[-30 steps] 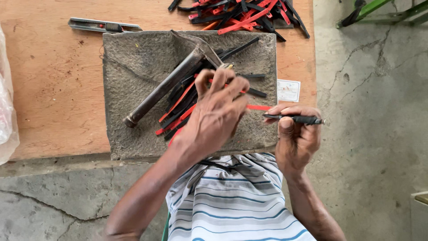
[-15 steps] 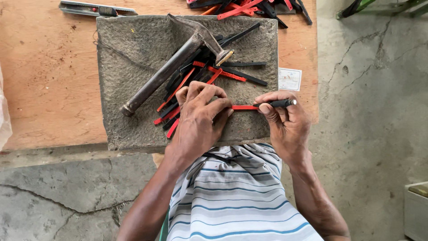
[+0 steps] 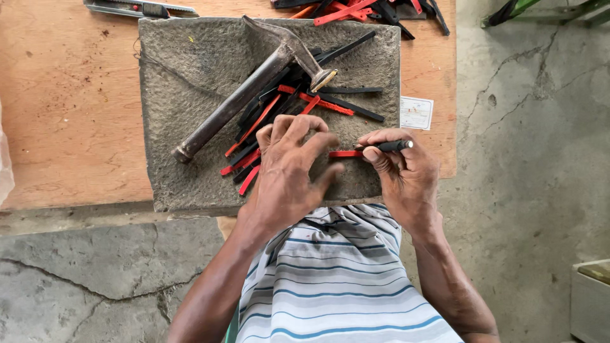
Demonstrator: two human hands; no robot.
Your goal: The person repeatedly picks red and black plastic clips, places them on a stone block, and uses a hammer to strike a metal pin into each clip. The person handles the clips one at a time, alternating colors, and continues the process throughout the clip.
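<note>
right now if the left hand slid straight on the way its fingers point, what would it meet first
Probably the loose red and black strips just beyond the left hand, then the hammer; depth is hard to judge.

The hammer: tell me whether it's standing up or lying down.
Lying down. The hammer rests flat on the stone slab, its handle slanting toward the lower left and its head over the red and black strips.
</note>
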